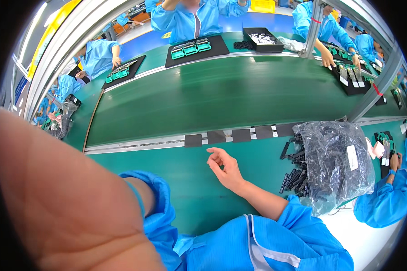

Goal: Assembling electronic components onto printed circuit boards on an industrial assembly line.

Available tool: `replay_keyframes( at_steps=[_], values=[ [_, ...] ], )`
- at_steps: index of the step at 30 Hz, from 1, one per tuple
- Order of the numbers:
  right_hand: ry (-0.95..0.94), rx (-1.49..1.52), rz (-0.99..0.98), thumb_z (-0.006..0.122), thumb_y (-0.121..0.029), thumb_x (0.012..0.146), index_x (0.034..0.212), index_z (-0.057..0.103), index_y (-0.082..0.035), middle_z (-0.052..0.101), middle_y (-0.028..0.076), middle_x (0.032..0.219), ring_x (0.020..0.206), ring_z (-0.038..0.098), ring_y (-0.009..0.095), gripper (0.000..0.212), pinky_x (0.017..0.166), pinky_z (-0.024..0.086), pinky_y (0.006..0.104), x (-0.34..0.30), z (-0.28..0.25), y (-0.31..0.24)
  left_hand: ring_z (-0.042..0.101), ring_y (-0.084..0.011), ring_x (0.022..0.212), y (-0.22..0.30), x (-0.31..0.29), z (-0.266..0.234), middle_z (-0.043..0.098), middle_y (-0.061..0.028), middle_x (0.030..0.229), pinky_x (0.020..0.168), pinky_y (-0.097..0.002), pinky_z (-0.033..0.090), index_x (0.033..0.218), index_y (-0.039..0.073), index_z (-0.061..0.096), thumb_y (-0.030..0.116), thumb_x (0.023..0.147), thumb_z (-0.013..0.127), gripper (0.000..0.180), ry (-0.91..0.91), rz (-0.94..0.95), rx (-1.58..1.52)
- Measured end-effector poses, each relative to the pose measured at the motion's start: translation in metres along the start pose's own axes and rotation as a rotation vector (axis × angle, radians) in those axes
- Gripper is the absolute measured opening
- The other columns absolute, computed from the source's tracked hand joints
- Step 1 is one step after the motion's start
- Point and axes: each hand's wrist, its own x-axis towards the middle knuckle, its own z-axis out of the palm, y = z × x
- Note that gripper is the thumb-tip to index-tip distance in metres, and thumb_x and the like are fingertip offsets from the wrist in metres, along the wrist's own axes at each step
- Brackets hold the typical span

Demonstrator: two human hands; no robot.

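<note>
My right hand (224,168) hovers over the green worktable (199,198), fingers loosely curled and apart, with nothing in it. It is nearest a row of dark grey flat pads (216,137) lying along the metal rail just beyond it. My left forearm (63,203) is raised very close to the camera and fills the lower left; the left hand itself is out of the picture. To the right of my right hand lie loose black plastic parts (294,178) beside a clear bag (337,158) full of the same parts.
A green conveyor belt (221,97) runs beyond the rail. Across it, black trays with teal parts (191,48) and a black tray with white pieces (263,39) sit before people in blue coats. Another person's blue sleeve (386,203) is at my right.
</note>
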Motion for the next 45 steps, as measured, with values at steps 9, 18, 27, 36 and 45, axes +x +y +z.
replay_keyframes(
  at_steps=[9,18,27,36,45],
  values=[
    [0.003,-0.001,-0.013,0.058,-0.002,0.094,0.124,0.054,-0.001,0.061,0.003,0.087,0.077,0.058,0.009,0.030,0.069,0.048,0.0239,-0.001,0.001,0.002,0.024,-0.0384,0.140,-0.005,-0.006,0.006,0.028,-0.0193,0.152,0.113,-0.0585,0.021,0.147,0.008,0.031,0.063,0.090,0.055,0.083,0.022,-0.024,-0.054],
    [0.032,0.007,-0.072,0.060,-0.003,0.092,0.122,0.055,-0.004,0.060,0.003,0.083,0.068,0.057,0.010,0.030,0.061,0.047,0.0251,0.000,0.004,0.007,0.023,-0.0385,0.140,-0.006,-0.009,0.007,0.027,-0.0194,0.153,0.113,-0.0585,0.020,0.148,0.008,0.030,0.063,0.089,0.055,0.084,0.030,-0.038,-0.085],
    [0.034,-0.013,-0.081,0.060,-0.003,0.092,0.121,0.056,-0.003,0.060,0.003,0.083,0.068,0.057,0.010,0.028,0.061,0.047,0.0251,0.004,0.002,0.007,0.022,-0.0386,0.141,-0.006,-0.008,0.007,0.026,-0.0194,0.153,0.114,-0.0585,0.019,0.148,0.008,0.029,0.064,0.089,0.054,0.086,0.025,-0.039,-0.105],
    [0.040,-0.035,-0.054,0.060,-0.003,0.092,0.121,0.057,-0.003,0.060,0.003,0.083,0.069,0.058,0.010,0.029,0.062,0.048,0.0256,-0.005,0.005,0.006,0.020,-0.0387,0.142,-0.004,-0.003,0.005,0.025,-0.0195,0.154,0.114,-0.0585,0.018,0.149,0.008,0.028,0.065,0.089,0.054,0.087,0.002,0.010,-0.111],
    [0.029,-0.020,-0.050,0.059,-0.002,0.093,0.120,0.057,-0.002,0.061,0.003,0.085,0.073,0.058,0.010,0.028,0.066,0.049,0.0245,0.002,0.002,0.004,0.019,-0.0388,0.142,-0.002,0.000,0.005,0.023,-0.0195,0.155,0.115,-0.0586,0.017,0.150,0.007,0.027,0.065,0.088,0.054,0.088,-0.006,-0.018,-0.128]
  ],
)
